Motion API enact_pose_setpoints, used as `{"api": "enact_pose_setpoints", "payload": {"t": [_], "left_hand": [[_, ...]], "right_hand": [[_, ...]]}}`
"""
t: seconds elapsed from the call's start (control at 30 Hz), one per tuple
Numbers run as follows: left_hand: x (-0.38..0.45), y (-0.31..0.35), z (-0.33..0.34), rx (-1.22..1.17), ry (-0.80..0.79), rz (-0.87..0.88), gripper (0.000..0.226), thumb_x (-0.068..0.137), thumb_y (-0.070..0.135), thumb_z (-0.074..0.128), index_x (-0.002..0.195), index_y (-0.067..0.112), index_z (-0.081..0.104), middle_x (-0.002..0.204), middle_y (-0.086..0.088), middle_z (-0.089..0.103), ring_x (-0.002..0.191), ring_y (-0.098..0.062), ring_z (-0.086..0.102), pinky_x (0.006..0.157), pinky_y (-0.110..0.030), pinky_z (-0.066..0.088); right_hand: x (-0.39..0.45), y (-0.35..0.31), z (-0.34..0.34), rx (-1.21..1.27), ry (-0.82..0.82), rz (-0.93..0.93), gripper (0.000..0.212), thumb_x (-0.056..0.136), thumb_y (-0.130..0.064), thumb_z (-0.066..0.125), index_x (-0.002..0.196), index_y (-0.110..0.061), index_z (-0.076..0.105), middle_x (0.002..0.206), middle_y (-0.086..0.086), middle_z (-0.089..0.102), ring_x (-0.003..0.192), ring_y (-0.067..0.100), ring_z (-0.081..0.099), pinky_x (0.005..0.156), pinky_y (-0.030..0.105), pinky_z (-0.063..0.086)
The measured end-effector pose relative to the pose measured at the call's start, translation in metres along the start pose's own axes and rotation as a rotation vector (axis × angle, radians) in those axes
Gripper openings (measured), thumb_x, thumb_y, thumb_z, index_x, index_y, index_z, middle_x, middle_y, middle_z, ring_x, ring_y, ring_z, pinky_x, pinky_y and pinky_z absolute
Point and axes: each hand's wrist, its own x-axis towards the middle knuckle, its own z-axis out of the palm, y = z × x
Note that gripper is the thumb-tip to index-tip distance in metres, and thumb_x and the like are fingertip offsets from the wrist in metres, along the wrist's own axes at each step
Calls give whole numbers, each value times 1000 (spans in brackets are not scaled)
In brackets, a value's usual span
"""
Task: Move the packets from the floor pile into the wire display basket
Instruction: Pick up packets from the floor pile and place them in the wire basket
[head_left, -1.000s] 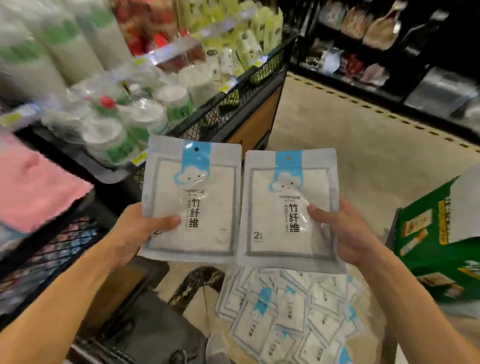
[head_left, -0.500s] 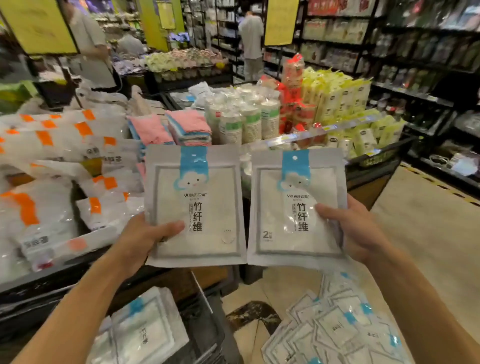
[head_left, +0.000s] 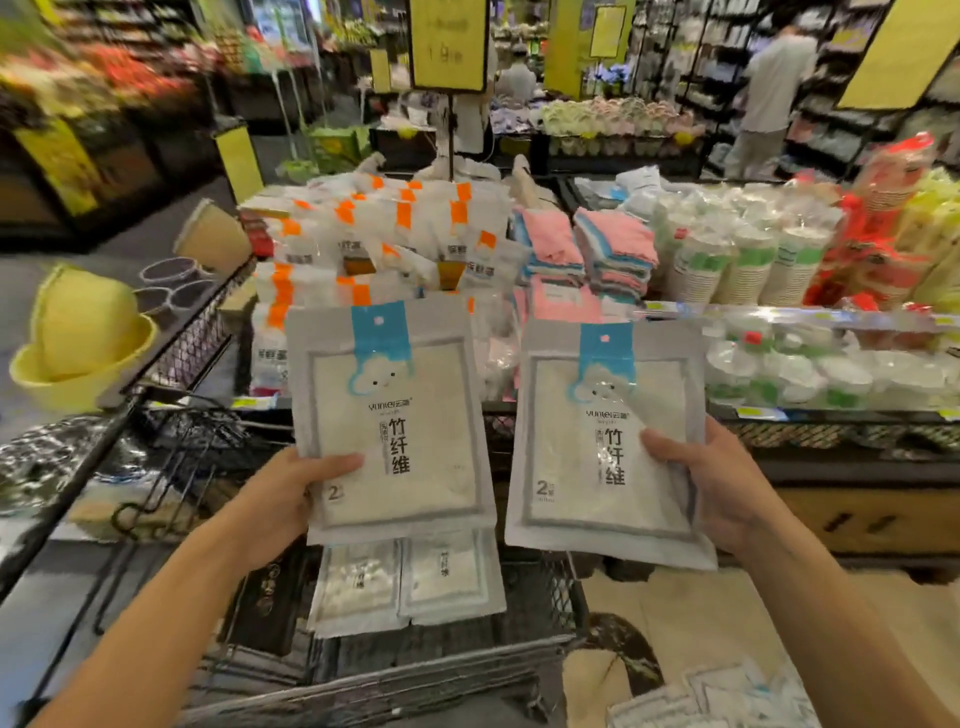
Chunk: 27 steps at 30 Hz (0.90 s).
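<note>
Item: two flat packets, white with blue cloud header, held upright and face-on, a narrow gap between them. Left packet is pinched at its lower left edge by the left hand, thumb laid across the front, fingers hidden behind. Right packet is pinched likewise at its lower right edge by the right hand. Change noted: against half a second ago, the packets are raised above the wire display basket, which is now seen directly below them, and the floor pile is pushed to the lower right corner of the view. Two packets already in the basket are seen lying flat side by side beneath the left packet. Judged: carrying is nearly done; lowering and release remain. Obscured: the basket's near rim is blurred, the floor pile is cut off by the frame edge so its count cannot be told, and the small print is unreadable.
</note>
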Motion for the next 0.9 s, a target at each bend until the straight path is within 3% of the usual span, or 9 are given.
{"api": "enact_pose_setpoints", "payload": {"t": [0.13, 0.27, 0.37, 0.5, 0.67, 0.9], "left_hand": [[2, -15, -55, -40, 17, -29, 105, 34, 34, 105, 126, 7, 62, 122, -12, 73, 109, -28, 72, 82, -34, 63], [17, -29, -117, 7, 44, -78, 62, 71, 23, 89, 125, 6, 62, 121, -13, 74, 107, -27, 73, 86, -37, 62], [39, -44, -164, 29, 87, -127, 44, 88, 16, 73, 129, 6, 62, 122, -10, 74, 113, -28, 71, 102, -48, 54], [69, -75, -209, 69, 172, -200, 42, 89, 21, 72, 128, 7, 66, 121, -6, 74, 118, -27, 68, 110, -55, 45], [98, -123, -223, 77, 249, -311, 29, 88, 13, 73, 117, 8, 70, 110, -6, 78, 108, -26, 71, 93, -42, 55], [142, -211, -221, 99, 411, -490, 11, 94, 5, 69, 102, 12, 72, 88, 3, 79, 91, -20, 72, 67, -28, 54]], "right_hand": [[26, 25, 57, -54, -43, 40, 29, 95, -1, 66, 121, -12, 64, 106, 15, 78, 90, 30, 78, 63, 39, 64], [56, 55, 110, -76, -51, 91, 30, 92, 0, 67, 121, -7, 65, 108, 18, 77, 93, 31, 77, 67, 40, 65], [78, 81, 142, -91, -35, 139, 36, 92, -1, 67, 127, -4, 63, 112, 19, 76, 98, 34, 76, 72, 44, 65], [99, 113, 168, -125, -13, 197, 40, 88, 1, 68, 128, -2, 62, 106, 17, 78, 91, 31, 78, 63, 37, 63], [123, 154, 176, -181, 10, 289, 34, 92, 2, 66, 125, -5, 62, 105, 17, 78, 90, 30, 78, 61, 37, 64], [185, 248, 156, -277, 4, 449, 33, 93, 3, 64, 125, -6, 60, 103, 16, 78, 90, 32, 78, 61, 39, 64]]}}
